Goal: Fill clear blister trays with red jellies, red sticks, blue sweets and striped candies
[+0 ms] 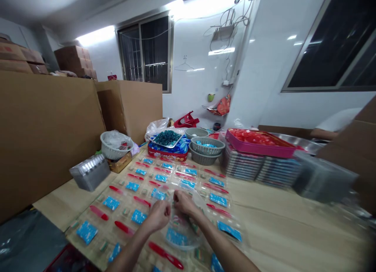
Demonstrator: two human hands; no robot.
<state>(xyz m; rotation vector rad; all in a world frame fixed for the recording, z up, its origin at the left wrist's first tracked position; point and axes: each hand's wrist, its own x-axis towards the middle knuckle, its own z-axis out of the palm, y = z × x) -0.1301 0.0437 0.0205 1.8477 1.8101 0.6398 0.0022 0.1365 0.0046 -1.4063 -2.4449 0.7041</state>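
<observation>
My left hand and my right hand meet above the middle of a light wooden table, their fingers pinching the upper edge of a clear plastic bag. A blue packet shows through the plastic below them. Around my hands, clear plastic trays cover the table in rows. They hold blue packets, red plastic sticks and small pale pieces. The exact kind of the red items is hard to tell.
Grey baskets and a pink tray over stacked trays stand behind the rows. Blurred stacks of clear trays sit at the left. Large cardboard sheets rise along the left edge. A person's white sleeve shows at the right.
</observation>
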